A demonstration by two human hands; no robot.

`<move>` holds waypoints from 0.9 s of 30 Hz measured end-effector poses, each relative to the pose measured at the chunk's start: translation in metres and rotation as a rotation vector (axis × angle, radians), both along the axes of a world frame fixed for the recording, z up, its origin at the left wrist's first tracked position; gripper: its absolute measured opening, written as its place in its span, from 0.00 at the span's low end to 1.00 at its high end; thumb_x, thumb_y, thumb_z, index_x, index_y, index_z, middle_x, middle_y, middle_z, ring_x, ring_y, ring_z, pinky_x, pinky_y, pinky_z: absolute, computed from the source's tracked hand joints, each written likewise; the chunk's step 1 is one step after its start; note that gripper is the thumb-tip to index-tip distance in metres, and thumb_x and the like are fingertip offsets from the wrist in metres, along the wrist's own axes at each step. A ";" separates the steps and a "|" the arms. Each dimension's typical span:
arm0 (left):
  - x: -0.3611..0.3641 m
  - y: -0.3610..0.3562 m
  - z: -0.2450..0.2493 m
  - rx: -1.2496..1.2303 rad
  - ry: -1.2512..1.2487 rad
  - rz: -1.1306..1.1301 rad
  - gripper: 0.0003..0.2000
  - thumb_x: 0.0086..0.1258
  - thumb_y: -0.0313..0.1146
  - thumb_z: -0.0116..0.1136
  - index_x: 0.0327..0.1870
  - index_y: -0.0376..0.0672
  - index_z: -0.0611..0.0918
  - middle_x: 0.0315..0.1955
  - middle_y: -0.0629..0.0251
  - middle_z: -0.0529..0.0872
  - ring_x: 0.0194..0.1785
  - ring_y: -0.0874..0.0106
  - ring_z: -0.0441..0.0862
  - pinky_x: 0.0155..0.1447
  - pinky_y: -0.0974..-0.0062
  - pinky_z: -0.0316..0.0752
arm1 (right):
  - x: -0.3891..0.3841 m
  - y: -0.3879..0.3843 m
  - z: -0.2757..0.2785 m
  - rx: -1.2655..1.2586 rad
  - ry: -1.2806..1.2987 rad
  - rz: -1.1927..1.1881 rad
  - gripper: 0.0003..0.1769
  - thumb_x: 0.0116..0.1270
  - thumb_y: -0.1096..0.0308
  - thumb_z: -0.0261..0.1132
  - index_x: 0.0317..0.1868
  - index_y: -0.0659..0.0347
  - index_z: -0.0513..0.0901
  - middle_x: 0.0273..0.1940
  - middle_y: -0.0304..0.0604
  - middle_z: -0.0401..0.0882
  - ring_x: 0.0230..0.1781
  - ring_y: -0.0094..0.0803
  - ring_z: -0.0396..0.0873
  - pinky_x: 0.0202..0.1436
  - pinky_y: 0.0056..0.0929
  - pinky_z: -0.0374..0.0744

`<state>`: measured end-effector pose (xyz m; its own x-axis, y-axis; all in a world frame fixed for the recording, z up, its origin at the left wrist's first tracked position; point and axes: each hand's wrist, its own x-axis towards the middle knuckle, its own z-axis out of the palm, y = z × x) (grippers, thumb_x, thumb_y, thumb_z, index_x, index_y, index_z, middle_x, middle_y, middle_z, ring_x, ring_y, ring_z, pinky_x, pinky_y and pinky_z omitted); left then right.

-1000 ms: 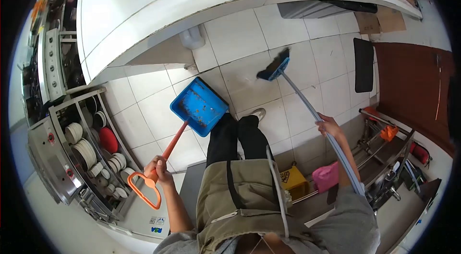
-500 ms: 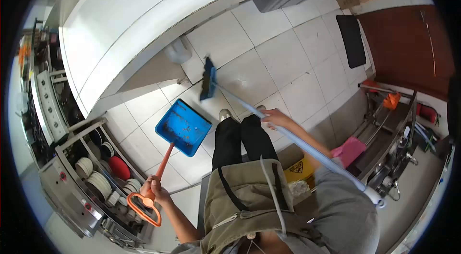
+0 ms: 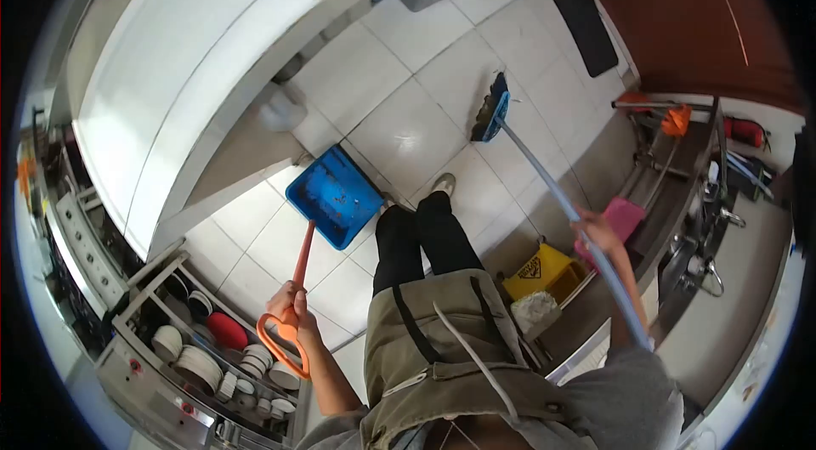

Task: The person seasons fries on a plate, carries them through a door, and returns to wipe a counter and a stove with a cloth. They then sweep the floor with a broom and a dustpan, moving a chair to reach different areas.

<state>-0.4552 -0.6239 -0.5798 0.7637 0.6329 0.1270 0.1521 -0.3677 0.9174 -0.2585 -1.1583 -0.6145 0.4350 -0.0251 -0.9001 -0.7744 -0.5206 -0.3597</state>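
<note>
My left hand (image 3: 290, 307) is closed around the orange handle of a blue dustpan (image 3: 334, 198). The pan lies on the white tiled floor by my feet, with small brown debris scattered in it. In my right hand (image 3: 597, 234) is the grey-blue pole of a broom (image 3: 544, 174), which slants across to my right. Its blue head with dark bristles (image 3: 490, 110) is at the floor ahead of my right shoe, apart from the dustpan.
A rack of stacked bowls (image 3: 200, 367) stands at left, below a white tiled counter (image 3: 170, 76). To the right are a yellow mop bucket (image 3: 544, 272), a pink cloth (image 3: 623, 225) and a sink counter (image 3: 731, 314). A black mat (image 3: 584, 31) lies by the reddish-brown door (image 3: 688, 25).
The broom head has swung right, away from the dustpan, and my right hand has moved right with the pole. My right foot has stepped forward. The left hand keeps its hold on the dustpan.
</note>
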 end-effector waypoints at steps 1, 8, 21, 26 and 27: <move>0.012 -0.003 -0.001 -0.015 -0.018 -0.035 0.18 0.56 0.31 0.53 0.11 0.37 0.59 0.10 0.66 0.62 0.15 0.77 0.58 0.20 0.77 0.51 | -0.021 0.004 0.025 -0.006 0.016 -0.085 0.31 0.58 0.72 0.58 0.65 0.57 0.63 0.18 0.35 0.66 0.11 0.20 0.64 0.15 0.20 0.66; 0.062 0.001 0.011 -0.151 -0.373 -0.096 0.20 0.60 0.30 0.51 0.10 0.43 0.57 0.06 0.68 0.61 0.11 0.76 0.59 0.18 0.77 0.57 | -0.099 0.015 0.071 0.046 0.111 -0.201 0.30 0.61 0.74 0.55 0.65 0.53 0.63 0.17 0.32 0.64 0.12 0.18 0.62 0.14 0.19 0.64; 0.135 -0.037 0.105 -0.253 -0.671 -0.098 0.17 0.60 0.29 0.42 0.10 0.46 0.57 0.04 0.72 0.55 0.10 0.80 0.47 0.20 0.79 0.54 | -0.118 0.156 -0.061 0.501 0.383 0.032 0.34 0.60 0.73 0.60 0.67 0.54 0.59 0.16 0.34 0.66 0.12 0.19 0.64 0.15 0.20 0.65; 0.151 -0.045 0.113 -0.220 -0.692 -0.087 0.17 0.61 0.30 0.40 0.10 0.47 0.56 0.05 0.72 0.54 0.11 0.80 0.47 0.21 0.79 0.55 | -0.145 0.280 -0.134 0.726 0.170 0.500 0.27 0.57 0.72 0.60 0.60 0.58 0.70 0.14 0.37 0.70 0.11 0.21 0.69 0.17 0.24 0.69; 0.152 -0.045 0.113 -0.222 -0.696 -0.086 0.17 0.61 0.30 0.40 0.10 0.47 0.56 0.05 0.72 0.53 0.11 0.80 0.46 0.21 0.79 0.54 | -0.146 0.307 -0.148 0.709 0.195 0.547 0.27 0.55 0.71 0.60 0.58 0.58 0.72 0.14 0.38 0.72 0.11 0.22 0.69 0.17 0.24 0.70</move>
